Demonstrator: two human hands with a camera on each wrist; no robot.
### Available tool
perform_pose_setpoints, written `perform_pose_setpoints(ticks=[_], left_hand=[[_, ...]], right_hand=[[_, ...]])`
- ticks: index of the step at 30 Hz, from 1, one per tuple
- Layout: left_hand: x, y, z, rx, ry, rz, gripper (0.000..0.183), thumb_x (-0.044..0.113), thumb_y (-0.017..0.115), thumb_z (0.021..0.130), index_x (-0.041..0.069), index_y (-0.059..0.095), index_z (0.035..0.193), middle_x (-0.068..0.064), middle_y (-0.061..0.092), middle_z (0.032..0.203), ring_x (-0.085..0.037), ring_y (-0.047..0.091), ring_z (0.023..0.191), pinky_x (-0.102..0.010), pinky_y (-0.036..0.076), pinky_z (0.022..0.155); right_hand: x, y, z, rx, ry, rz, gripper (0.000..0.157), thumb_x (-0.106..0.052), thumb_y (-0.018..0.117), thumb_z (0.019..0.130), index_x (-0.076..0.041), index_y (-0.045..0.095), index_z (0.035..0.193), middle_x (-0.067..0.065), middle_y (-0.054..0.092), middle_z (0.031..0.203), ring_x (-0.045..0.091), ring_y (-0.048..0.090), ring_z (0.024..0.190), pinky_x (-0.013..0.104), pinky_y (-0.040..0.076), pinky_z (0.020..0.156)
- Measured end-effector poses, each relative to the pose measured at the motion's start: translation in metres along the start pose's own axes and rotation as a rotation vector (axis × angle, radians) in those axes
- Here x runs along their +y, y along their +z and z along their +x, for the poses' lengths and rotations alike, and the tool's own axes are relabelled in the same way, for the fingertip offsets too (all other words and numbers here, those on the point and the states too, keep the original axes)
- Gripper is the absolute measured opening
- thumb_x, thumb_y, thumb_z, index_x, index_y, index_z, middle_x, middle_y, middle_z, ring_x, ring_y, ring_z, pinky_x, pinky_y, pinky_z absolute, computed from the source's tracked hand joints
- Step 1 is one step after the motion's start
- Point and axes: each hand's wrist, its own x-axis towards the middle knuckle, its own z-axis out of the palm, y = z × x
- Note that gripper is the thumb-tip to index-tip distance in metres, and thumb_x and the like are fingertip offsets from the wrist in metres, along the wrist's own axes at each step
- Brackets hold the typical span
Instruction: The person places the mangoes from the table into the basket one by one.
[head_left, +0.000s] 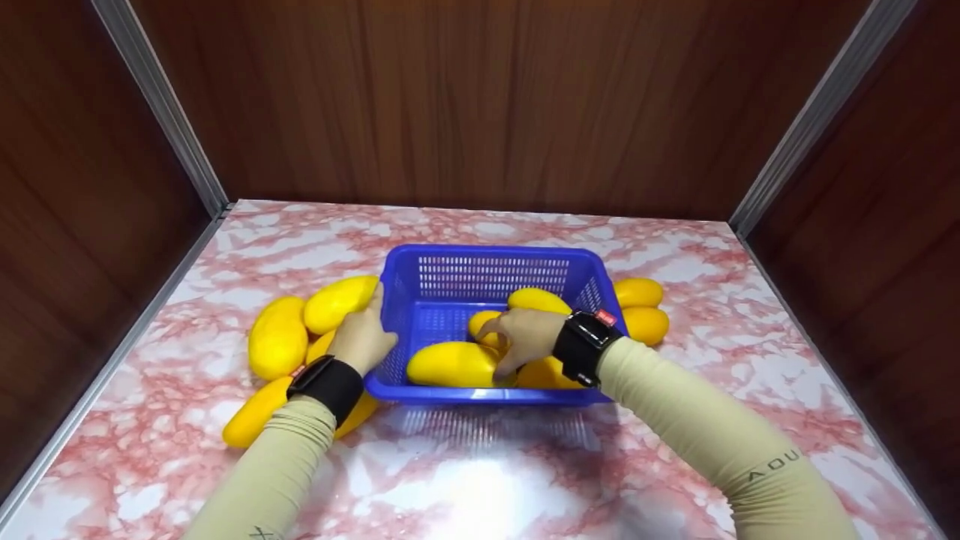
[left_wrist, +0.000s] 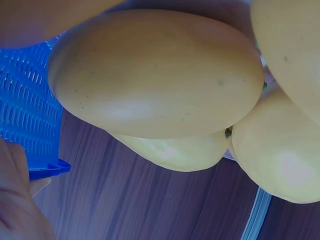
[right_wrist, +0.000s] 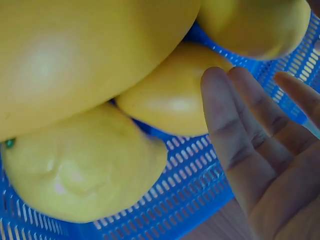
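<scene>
A blue plastic basket [head_left: 480,396] with slotted walls stands on the table and holds several yellow mangoes [head_left: 454,364]. At its left side my left hand [head_left: 363,339] grips the rim, thumb on the inner side; the left wrist view shows the hand at the basket's edge [left_wrist: 50,170] beside a large mango [left_wrist: 155,75]. Inside the basket, my right hand [head_left: 525,335] reaches over the mangoes with its fingers spread. The right wrist view shows those fingers [right_wrist: 220,100] fairly straight, by a mango [right_wrist: 172,95]; whether they touch it I cannot tell.
Several more mangoes [head_left: 277,337] lie on the table left of the basket, partly under the left forearm. Two mangoes [head_left: 646,325] sit against its right side. Wooden panels [head_left: 480,105] with metal corner posts enclose the marbled table [head_left: 480,480].
</scene>
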Motion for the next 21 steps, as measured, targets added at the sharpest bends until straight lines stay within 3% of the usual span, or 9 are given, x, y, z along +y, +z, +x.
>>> perform_pose_setpoints(ticks=[8,16,21], left_hand=[[0.000,-0.001,-0.001,-0.005,0.002,0.003,0.087,0.014,0.064,0.090,0.004,0.012,0.159,-0.022,0.066,0.086,-0.030,0.063,0.071,-0.044,0.054,0.072],[0.000,-0.001,-0.001,0.030,0.024,0.017,0.087,0.013,0.065,0.087,0.001,0.016,0.158,-0.027,0.068,0.092,-0.036,0.066,0.080,-0.049,0.054,0.080],[0.000,-0.001,-0.001,0.009,0.006,0.007,0.087,0.014,0.064,0.088,0.003,0.014,0.158,-0.027,0.068,0.093,-0.034,0.065,0.079,-0.049,0.054,0.080]], right_hand=[[0.008,-0.018,-0.014,-0.009,0.104,0.034,0.070,-0.045,0.077,0.081,-0.014,0.055,0.140,0.012,0.069,0.116,0.024,0.061,0.104,0.040,0.050,0.096],[0.020,-0.026,-0.021,0.024,0.126,0.057,0.071,-0.042,0.079,0.080,-0.011,0.056,0.140,0.013,0.066,0.106,0.023,0.058,0.093,0.034,0.049,0.082],[0.028,-0.030,-0.024,0.029,0.179,0.075,0.072,-0.044,0.079,0.079,-0.014,0.056,0.141,0.011,0.068,0.108,0.026,0.060,0.098,0.040,0.051,0.090]])
